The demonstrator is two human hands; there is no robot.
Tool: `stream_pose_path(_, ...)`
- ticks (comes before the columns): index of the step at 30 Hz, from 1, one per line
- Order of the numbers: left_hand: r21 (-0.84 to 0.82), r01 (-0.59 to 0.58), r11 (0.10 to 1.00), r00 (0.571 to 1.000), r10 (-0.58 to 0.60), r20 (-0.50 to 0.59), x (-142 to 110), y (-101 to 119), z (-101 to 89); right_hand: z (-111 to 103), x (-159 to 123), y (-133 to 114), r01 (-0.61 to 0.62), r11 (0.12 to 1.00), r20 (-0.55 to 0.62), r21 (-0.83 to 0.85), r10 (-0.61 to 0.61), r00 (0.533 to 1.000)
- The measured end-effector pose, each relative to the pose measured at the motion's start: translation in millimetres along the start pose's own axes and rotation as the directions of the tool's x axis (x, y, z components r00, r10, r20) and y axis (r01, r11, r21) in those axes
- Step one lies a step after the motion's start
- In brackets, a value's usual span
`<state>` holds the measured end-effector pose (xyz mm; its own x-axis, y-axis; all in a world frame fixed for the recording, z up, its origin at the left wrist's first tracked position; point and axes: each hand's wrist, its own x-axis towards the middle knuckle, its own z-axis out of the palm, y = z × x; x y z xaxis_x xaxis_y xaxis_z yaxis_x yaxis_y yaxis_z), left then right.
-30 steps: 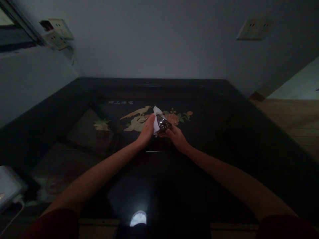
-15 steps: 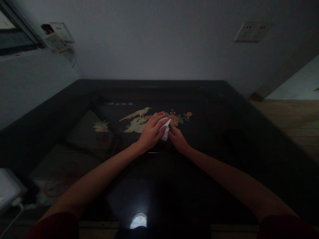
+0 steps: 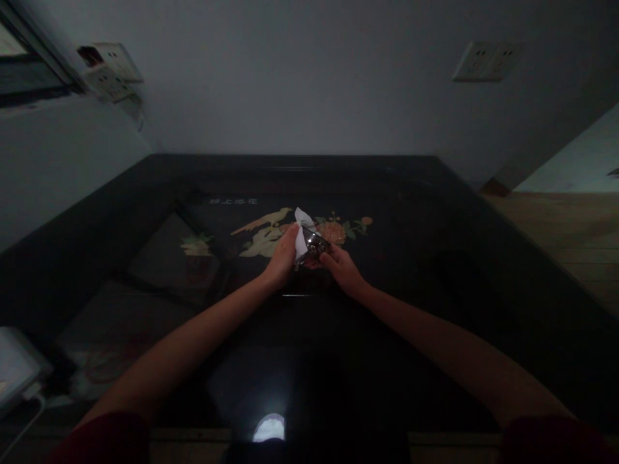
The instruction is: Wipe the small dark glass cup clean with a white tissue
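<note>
A small dark, shiny object (image 3: pixel 316 245) with bright glints is held over the black tabletop (image 3: pixel 309 341); its exact kind is hard to make out in the dim light. The fingers of my right hand (image 3: pixel 342 265) close round its right side, thumb toward me. A crumpled white tissue (image 3: pixel 300 242) covers the object's left side. My left hand (image 3: pixel 284 253) grips that tissue and presses it against the object, with most of the fingers hidden behind. One corner of the tissue sticks up above the hand.
The glossy tabletop carries a printed bird and flowers (image 3: pixel 333 232). A white box-shaped device with a cable (image 3: pixel 19 364) sits at the left front edge. Wall sockets (image 3: pixel 488 62) are on the wall behind; a power strip (image 3: pixel 109 82) hangs near the left corner.
My left hand has moved left and turned onto its side with the tissue. The dark shiny object, covered before by hand and tissue, now shows between my hands. My right hand has barely moved.
</note>
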<state>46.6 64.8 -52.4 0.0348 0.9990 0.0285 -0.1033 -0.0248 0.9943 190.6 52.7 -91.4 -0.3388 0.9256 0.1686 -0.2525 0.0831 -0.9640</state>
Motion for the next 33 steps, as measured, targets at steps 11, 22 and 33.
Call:
stream_pose_path(11,0.478,-0.676,0.561,0.731,0.591,0.341,-9.9,10.3,-6.9,-0.4,0.7,-3.5,0.048,0.984,-0.044,-0.173,-0.056,0.997)
stream_pose_path(22,0.442,-0.612,0.655,0.789,0.539,0.294,-7.4,12.9,-5.6,-0.6,1.1,-0.3,0.041,0.989,-0.052,-0.141,-0.049,0.997)
stream_pose_path(33,-0.185,0.058,0.981,0.997,-0.046,0.067,1.4,1.8,2.5,1.2,-0.5,-2.6,0.011,1.0,-0.005,-0.014,-0.011,1.0)
